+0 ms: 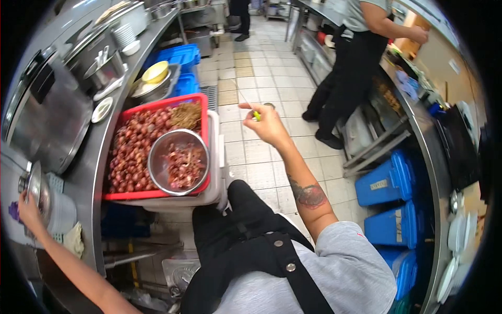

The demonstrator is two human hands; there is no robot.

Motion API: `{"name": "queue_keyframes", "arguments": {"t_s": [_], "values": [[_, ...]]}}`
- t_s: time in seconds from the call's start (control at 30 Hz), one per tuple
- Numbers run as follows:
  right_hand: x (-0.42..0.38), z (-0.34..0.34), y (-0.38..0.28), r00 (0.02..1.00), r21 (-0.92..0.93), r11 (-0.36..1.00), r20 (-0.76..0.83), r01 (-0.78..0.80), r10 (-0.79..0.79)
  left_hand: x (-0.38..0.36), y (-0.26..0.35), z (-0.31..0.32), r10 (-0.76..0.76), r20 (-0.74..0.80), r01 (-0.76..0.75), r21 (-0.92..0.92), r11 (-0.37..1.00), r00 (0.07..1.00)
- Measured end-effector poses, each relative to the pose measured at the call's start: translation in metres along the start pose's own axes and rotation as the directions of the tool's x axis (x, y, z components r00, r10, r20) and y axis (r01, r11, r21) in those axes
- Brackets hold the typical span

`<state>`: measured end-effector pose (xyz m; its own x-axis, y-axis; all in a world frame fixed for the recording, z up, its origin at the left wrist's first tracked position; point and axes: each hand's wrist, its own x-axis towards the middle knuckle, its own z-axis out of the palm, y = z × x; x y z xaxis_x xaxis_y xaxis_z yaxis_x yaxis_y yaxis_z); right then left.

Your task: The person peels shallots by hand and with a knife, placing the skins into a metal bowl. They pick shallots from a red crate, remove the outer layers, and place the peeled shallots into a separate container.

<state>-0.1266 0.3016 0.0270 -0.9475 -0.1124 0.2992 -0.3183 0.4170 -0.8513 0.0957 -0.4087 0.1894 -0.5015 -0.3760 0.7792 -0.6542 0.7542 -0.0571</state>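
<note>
My right hand is closed around the yellow-green handle of a small knife, raised over the floor tiles to the right of a red crate. Its thin blade points up and away from me. Many small red onions fill the crate. A steel bowl of onion peelings rests on top of them, with a brown heap at the far corner. Far left, my left hand reaches beside a round metal lid and a purple item; its fingertips are largely hidden.
A steel counter runs along the left, carrying a large pot and a utensil container. A yellow bowl sits beyond the crate. Blue bins line the right. A person in black trousers stands at the right counter.
</note>
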Motion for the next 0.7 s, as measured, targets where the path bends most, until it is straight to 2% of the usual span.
{"name": "queue_keyframes", "arguments": {"t_s": [0.03,0.07,0.13,0.2,0.27,0.33,0.37,0.4,0.47,0.5,0.53,0.57,0.6,0.67,0.7], "values": [[-0.002,-0.018,0.015,0.998,-0.066,0.998,-0.058,0.011,-0.014,0.001,-0.001,-0.002,-0.016,0.057,0.014,0.044,0.999,0.998],[-0.005,-0.038,0.03,0.993,-0.133,0.991,-0.11,0.018,-0.033,0.002,-0.012,0.007,-0.019,0.048,0.018,0.005,1.0,0.999],[-0.014,-0.085,0.056,0.954,-0.123,0.973,-0.252,-0.198,0.162,0.007,-0.027,0.019,-0.044,0.092,0.047,-0.021,0.999,0.995],[-0.03,-0.135,0.106,0.866,-0.239,0.926,-0.477,-0.292,0.149,0.009,-0.042,0.03,-0.016,0.079,0.017,-0.011,1.0,0.997],[-0.057,-0.186,0.137,0.757,-0.188,0.895,-0.619,-0.404,0.212,0.013,-0.056,0.041,0.003,0.077,-0.001,-0.018,1.0,0.997],[-0.085,-0.232,0.16,0.644,-0.171,0.843,-0.725,-0.51,0.242,0.013,-0.061,0.043,0.029,0.069,-0.021,-0.114,0.993,0.997],[-0.096,-0.257,0.174,0.662,-0.291,0.811,-0.734,-0.507,0.151,0.011,-0.055,0.038,0.043,0.072,-0.032,-0.148,0.988,0.996],[-0.113,-0.275,0.185,0.681,-0.402,0.761,-0.729,-0.51,0.071,0.01,-0.053,0.035,0.066,0.081,-0.051,-0.175,0.983,0.995],[-0.137,-0.303,0.17,0.82,-0.713,0.469,-0.571,-0.521,0.041,0.009,-0.057,0.04,0.082,0.061,-0.064,-0.25,0.966,0.995],[-0.137,-0.317,0.158,0.767,-0.62,0.456,-0.566,-0.638,0.304,0.011,-0.058,0.041,0.091,0.051,-0.073,-0.285,0.956,0.995],[-0.134,-0.328,0.143,0.661,-0.53,0.403,-0.515,-0.746,0.546,0.011,-0.058,0.041,0.096,0.048,-0.079,-0.282,0.956,0.994],[-0.13,-0.33,0.12,0.626,-0.468,0.425,-0.472,-0.775,0.621,0.009,-0.059,0.04,0.098,0.045,-0.081,-0.278,0.957,0.994],[-0.127,-0.347,0.127,0.604,-0.484,0.401,-0.4,-0.778,0.69,0.007,-0.058,0.038,0.097,0.041,-0.083,-0.274,0.958,0.994],[-0.116,-0.371,0.125,0.536,-0.553,0.37,-0.17,-0.747,0.827,0.01,-0.063,0.036,0.11,0.071,-0.087,-0.278,0.957,0.991],[-0.107,-0.364,0.099,0.524,-0.667,0.31,-0.142,-0.677,0.84,0.012,-0.066,0.034,0.12,0.089,-0.091,-0.278,0.956,0.989]]}}
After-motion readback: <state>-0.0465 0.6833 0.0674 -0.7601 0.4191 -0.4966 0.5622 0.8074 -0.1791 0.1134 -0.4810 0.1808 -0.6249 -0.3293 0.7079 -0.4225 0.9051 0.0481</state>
